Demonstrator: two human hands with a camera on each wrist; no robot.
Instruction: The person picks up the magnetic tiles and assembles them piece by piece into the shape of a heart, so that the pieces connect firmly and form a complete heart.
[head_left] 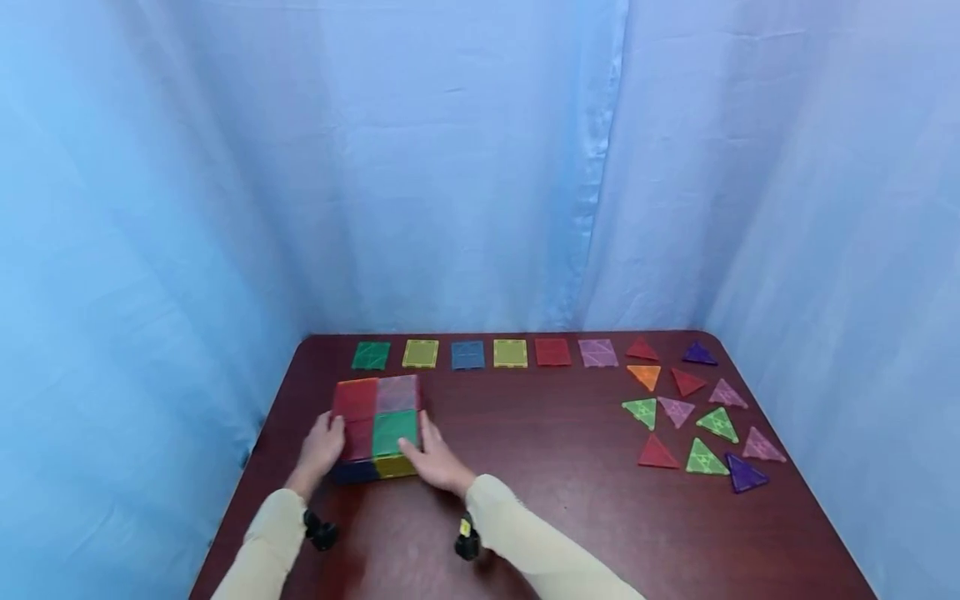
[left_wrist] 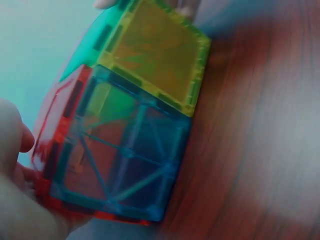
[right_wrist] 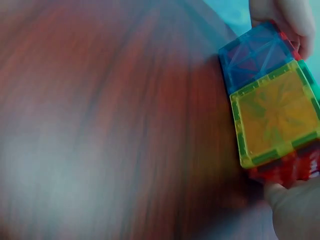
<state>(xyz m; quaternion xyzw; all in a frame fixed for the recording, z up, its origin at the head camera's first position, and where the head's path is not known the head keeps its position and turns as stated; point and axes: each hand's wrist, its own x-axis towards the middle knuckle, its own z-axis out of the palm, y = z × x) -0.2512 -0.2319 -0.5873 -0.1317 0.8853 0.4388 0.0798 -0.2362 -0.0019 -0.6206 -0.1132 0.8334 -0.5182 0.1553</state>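
Note:
A low box of translucent magnetic tiles (head_left: 375, 417) is at the left of the table. Its top shows red, pale purple and green squares; a blue tile (left_wrist: 125, 150) and a yellow tile (right_wrist: 277, 112) form the near side. My left hand (head_left: 322, 450) grips the box's left side, thumb close to the top edge. From the right, my right hand (head_left: 438, 458) holds it with the thumb over the green top tile (head_left: 395, 429) and fingers along the side. Part of each hand's fingers is hidden behind the walls.
A row of square tiles, including a blue one (head_left: 468, 355) and a red one (head_left: 552, 352), lines the far edge of the dark wooden table (head_left: 540, 500). Several loose triangle tiles, one of them green (head_left: 706, 457), lie at the right. Light blue curtains (head_left: 450, 167) surround the table.

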